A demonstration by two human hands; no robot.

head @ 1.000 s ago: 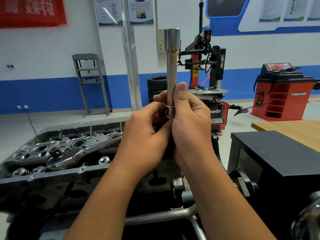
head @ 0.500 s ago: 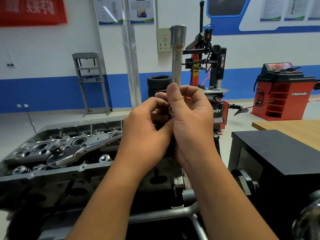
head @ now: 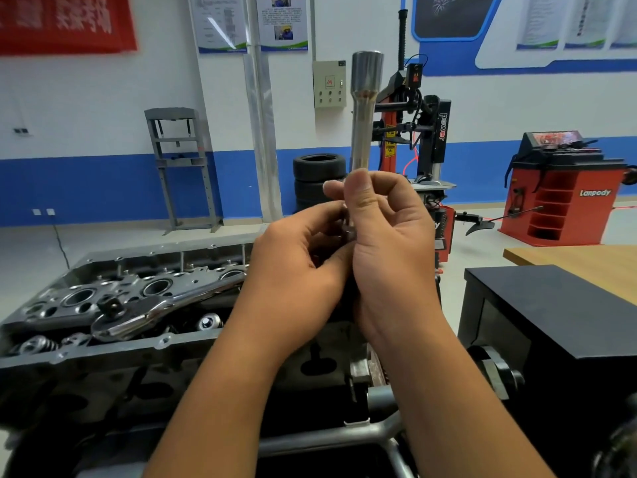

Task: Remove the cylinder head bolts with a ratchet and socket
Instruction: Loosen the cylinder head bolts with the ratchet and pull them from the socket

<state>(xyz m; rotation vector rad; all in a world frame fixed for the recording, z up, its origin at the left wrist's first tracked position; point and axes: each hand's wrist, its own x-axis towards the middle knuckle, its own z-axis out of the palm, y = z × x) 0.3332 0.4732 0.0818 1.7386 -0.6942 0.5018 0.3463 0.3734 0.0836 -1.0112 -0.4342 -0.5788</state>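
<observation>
Fingers [head: 365, 198] of the right hand [head: 389, 257] curl round the lower shaft of a long extension bar [head: 361, 132], held upright at chest height above the engine; the left hand [head: 300, 270] pinches at its bottom end, where a small metal piece shows, too hidden to name. The bar is polished steel: stiff, probably fairly heavy, and slick, so a grip low on the narrow shaft, beneath the flared top, looks safest. The ratchet [head: 144, 312] lies untouched on the cylinder head [head: 79, 298], its square drive facing up, best taken by its long handle. The bolts cannot be made out.
</observation>
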